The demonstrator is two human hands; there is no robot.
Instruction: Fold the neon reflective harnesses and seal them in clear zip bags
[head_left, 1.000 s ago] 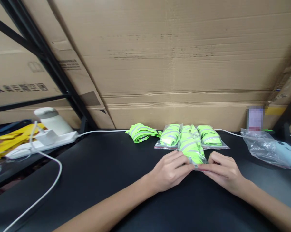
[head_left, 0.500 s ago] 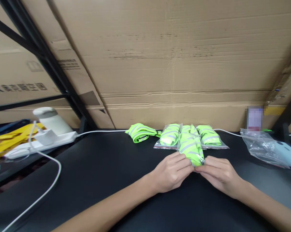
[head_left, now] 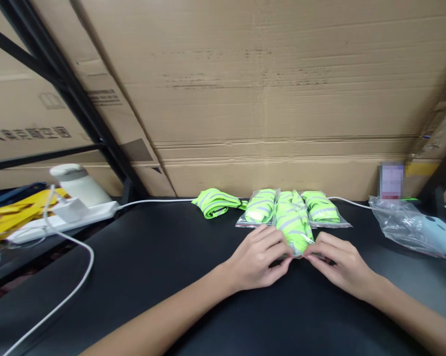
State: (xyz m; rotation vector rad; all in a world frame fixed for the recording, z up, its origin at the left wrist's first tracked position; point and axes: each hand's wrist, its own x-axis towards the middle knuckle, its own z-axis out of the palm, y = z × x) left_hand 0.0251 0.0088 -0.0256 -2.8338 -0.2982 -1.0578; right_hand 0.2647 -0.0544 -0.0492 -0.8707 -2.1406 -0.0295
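Observation:
A clear zip bag (head_left: 296, 231) holding folded neon-green straps with silver reflective stripes lies in front of me, its mouth edge toward me. My left hand (head_left: 262, 257) pinches the left part of that edge between thumb and fingers. At the right end of the same edge, my right hand (head_left: 339, 264) is closed in a pinch too. Behind lie a filled bag (head_left: 260, 207) on the left and another filled bag (head_left: 321, 207) on the right. Farther left sits an unbagged folded green reflective strap (head_left: 217, 202).
On the black table (head_left: 141, 277), a white power strip (head_left: 63, 222) and white bottle (head_left: 80, 185) stand left, beside yellow straps (head_left: 26, 212). A white cable (head_left: 91, 257) curves toward me. Clear plastic bags (head_left: 396, 225) and a light-blue object (head_left: 441, 236) lie right. Cardboard (head_left: 263, 99) walls the back.
My fingertips have moved apart along the bag's mouth: the left hand slid slightly left, the right thumb and fingers now pinch the right corner. The bag stays in place.

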